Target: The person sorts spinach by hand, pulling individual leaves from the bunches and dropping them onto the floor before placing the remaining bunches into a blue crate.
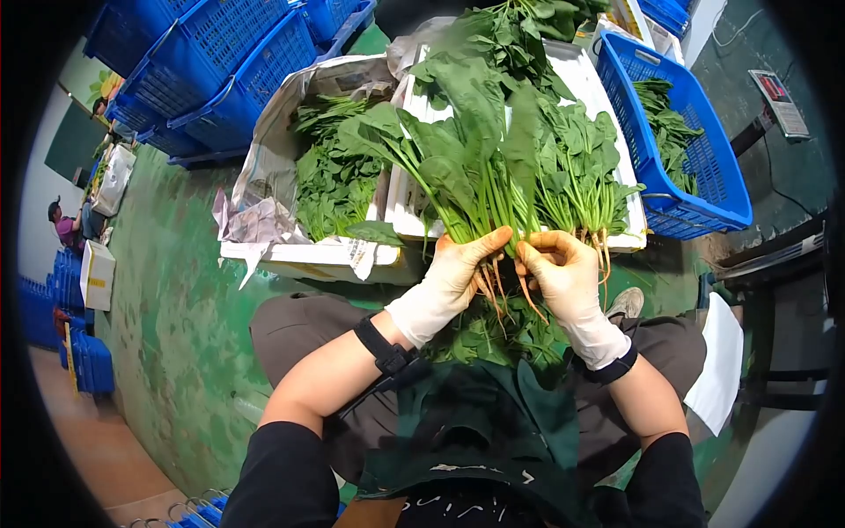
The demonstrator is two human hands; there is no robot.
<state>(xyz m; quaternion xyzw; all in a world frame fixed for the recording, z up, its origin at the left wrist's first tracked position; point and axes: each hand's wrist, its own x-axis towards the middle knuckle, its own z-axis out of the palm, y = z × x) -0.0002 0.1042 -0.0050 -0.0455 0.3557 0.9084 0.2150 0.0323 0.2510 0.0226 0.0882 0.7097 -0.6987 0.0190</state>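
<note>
My left hand (pixel 453 277), in a white glove, is wrapped round a bunch of spinach (pixel 475 167) near its root end. The leaves point away from me and thin pinkish roots hang below the fingers. Close beside it, my gloved right hand (pixel 563 268) pinches a spinach stem at its base, with the fingertips partly hidden. More spinach (pixel 576 167) lies behind the hands on a white foam box (pixel 607 106). Loose leaves (pixel 493 334) lie below the hands, between my legs.
At the left, a lined foam box (pixel 308 255) holds greens. A blue basket (pixel 731 189) with greens stands at the right, near a scale display (pixel 779 101). Blue crates (pixel 202 70) are stacked at the upper left. Another person (pixel 70 224) sits far left.
</note>
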